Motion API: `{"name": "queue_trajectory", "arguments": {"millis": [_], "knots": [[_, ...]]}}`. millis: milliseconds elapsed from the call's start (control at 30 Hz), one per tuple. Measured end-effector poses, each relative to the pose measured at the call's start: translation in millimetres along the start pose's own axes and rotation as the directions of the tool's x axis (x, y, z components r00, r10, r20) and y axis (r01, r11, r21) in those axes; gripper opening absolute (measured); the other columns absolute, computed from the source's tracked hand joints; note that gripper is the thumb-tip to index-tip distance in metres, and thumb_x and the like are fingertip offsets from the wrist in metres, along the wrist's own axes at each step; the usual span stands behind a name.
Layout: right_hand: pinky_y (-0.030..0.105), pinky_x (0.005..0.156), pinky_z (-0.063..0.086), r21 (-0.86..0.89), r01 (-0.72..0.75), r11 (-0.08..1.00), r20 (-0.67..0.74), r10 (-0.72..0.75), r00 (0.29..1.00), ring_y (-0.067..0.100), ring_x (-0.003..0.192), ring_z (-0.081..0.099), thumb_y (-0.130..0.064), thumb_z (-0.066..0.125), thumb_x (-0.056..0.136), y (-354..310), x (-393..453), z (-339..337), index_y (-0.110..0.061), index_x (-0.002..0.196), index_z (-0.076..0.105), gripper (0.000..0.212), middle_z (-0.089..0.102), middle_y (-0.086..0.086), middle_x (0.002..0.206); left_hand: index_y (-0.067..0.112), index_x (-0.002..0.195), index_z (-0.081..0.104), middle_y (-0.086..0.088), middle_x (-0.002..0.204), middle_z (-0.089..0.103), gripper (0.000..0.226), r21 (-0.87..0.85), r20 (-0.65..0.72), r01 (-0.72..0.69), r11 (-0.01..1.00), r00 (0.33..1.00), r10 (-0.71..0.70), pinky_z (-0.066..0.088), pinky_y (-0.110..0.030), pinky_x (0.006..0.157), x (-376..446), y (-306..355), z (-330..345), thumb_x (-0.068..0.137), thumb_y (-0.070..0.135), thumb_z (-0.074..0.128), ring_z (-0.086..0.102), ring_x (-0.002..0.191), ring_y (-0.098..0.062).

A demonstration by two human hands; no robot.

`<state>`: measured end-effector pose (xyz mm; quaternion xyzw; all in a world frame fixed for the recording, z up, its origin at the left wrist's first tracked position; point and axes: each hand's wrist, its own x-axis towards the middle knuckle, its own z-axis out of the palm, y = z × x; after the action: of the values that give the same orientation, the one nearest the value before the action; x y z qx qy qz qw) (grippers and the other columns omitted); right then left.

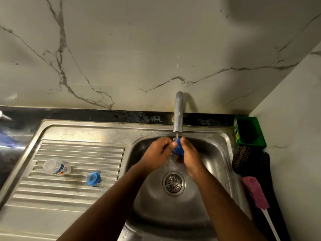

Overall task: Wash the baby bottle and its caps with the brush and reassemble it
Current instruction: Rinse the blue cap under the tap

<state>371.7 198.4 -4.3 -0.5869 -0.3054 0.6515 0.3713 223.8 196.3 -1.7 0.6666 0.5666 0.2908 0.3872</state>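
Left hand [157,151] and right hand [189,153] grip clamped on the blue cap [178,148] between them under the tap [178,115].

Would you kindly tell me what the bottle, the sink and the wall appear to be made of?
Bottle: apparently clear plastic with a printed design; the draining ridges show through it.
Sink: likely stainless steel, brushed and dully reflective, with pressed ridges.
Wall: looks like polished marble or a marble-look slab, white with grey veins.

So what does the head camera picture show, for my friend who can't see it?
Two hands, left hand and right hand, hold a blue cap under the running tap over the sink. The clear bottle and another blue cap lie on the draining board.
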Motion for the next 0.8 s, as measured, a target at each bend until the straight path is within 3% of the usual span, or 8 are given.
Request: {"name": "queue_trajectory", "arguments": {"millis": [100, 167, 267, 367, 467, 600, 700, 800], "knots": [[0.035, 0.074, 0.052, 0.194, 0.004, 0.981, 0.028, -0.01, 1.0, 0.021, 0.089, 0.068, -0.041, 0.041, 0.11, 16, 0, 9, -0.02, 0.122, 0.068, 0.036, 0.075, 0.011, 0.107, 0.021, 0.099, 0.063, 0.008, 0.086, 0.064, 0.006, 0.004, 0.107, -0.064, 0.998, 0.992, 0.063, 0.047, -0.014, 0.071, 0, 0, -3, 0.103, 0.019, 0.059, 0.063, 0.078, -0.004], [0.032, 0.095, 0.054, -0.054, 0.288, 0.956, -0.005, -0.289, 0.957, 0.014, 0.116, 0.066, -0.032, 0.042, 0.111, 29, 2, 10, -0.026, 0.133, 0.063, 0.031, 0.068, 0.005, 0.13, 0.015, 0.101, 0.066, 0.007, 0.084, 0.065, 0.008, -0.115, 0.062, 0.005, 0.993, 0.998, 0.002, 0.049, -0.016, 0.068, 2, 2, -5, 0.104, 0.015, 0.058, 0.061, 0.071, -0.002], [0.023, 0.113, 0.043, -0.349, 0.623, 0.699, 0.143, -0.618, 0.773, 0.002, 0.138, 0.05, -0.026, 0.044, 0.109, 39, 3, 8, -0.018, 0.151, 0.051, 0.044, 0.05, 0.0, 0.153, 0.003, 0.105, 0.064, -0.001, 0.074, 0.063, 0.019, -0.373, 0.007, 0.183, 0.91, 0.981, -0.195, 0.047, -0.024, 0.058, 5, 12, -7, 0.107, 0.017, 0.052, 0.057, 0.058, -0.007], [0.033, 0.085, 0.06, -0.168, 0.361, 0.917, 0.086, -0.351, 0.932, 0.018, 0.11, 0.071, -0.058, 0.037, 0.107, 23, -5, 7, -0.026, 0.144, 0.058, 0.053, 0.07, 0.004, 0.129, -0.004, 0.106, 0.06, 0.0, 0.071, 0.064, 0.021, -0.372, 0.134, 0.178, 0.911, 0.982, -0.137, 0.048, -0.021, 0.054, -1, 14, -7, 0.109, 0.011, 0.046, 0.056, 0.053, -0.01], [0.026, 0.048, 0.05, -0.186, -0.052, 0.981, 0.099, 0.072, 0.993, 0.019, 0.06, 0.066, -0.066, 0.026, 0.105, -2, -3, 1, -0.025, 0.119, 0.067, 0.06, 0.075, 0.013, 0.093, 0.006, 0.11, 0.063, 0.005, 0.081, 0.065, 0.015, -0.258, 0.201, 0.115, 0.959, 0.978, -0.063, 0.05, -0.023, 0.063, -5, 4, -7, 0.108, 0.011, 0.049, 0.06, 0.066, -0.008], [0.025, 0.065, 0.058, -0.05, 0.05, 0.998, 0.096, -0.045, 0.994, 0.017, 0.089, 0.07, -0.033, 0.046, 0.11, -3, 2, -5, -0.024, 0.132, 0.064, 0.03, 0.069, 0.01, 0.121, 0.003, 0.115, 0.065, -0.014, 0.103, 0.07, 0.018, -0.33, 0.055, 0.079, 0.941, 0.996, -0.064, 0.056, -0.032, 0.082, -2, 0, -2, 0.103, 0.012, 0.056, 0.07, 0.09, -0.019], [0.032, 0.084, 0.062, 0.071, 0.121, 0.99, 0.07, -0.126, 0.99, 0.02, 0.111, 0.072, -0.028, 0.068, 0.097, 6, 3, 0, -0.022, 0.141, 0.06, 0.045, 0.068, 0.005, 0.131, 0.002, 0.121, 0.065, -0.012, 0.112, 0.072, 0.023, -0.493, -0.119, 0.11, 0.863, 0.974, -0.192, 0.06, -0.034, 0.088, -4, 4, 1, 0.101, -0.001, 0.056, 0.071, 0.102, -0.023], [0.04, 0.096, 0.06, 0.0, 0.183, 0.983, 0.056, -0.183, 0.982, 0.02, 0.113, 0.073, -0.021, 0.082, 0.085, 12, 3, 3, -0.022, 0.134, 0.064, 0.052, 0.074, 0.004, 0.124, -0.002, 0.118, 0.067, -0.014, 0.11, 0.075, 0.023, -0.671, -0.173, 0.169, 0.722, 0.911, -0.374, 0.06, -0.032, 0.082, -3, 2, -1, 0.103, 0.001, 0.049, 0.073, 0.1, -0.025]]}}
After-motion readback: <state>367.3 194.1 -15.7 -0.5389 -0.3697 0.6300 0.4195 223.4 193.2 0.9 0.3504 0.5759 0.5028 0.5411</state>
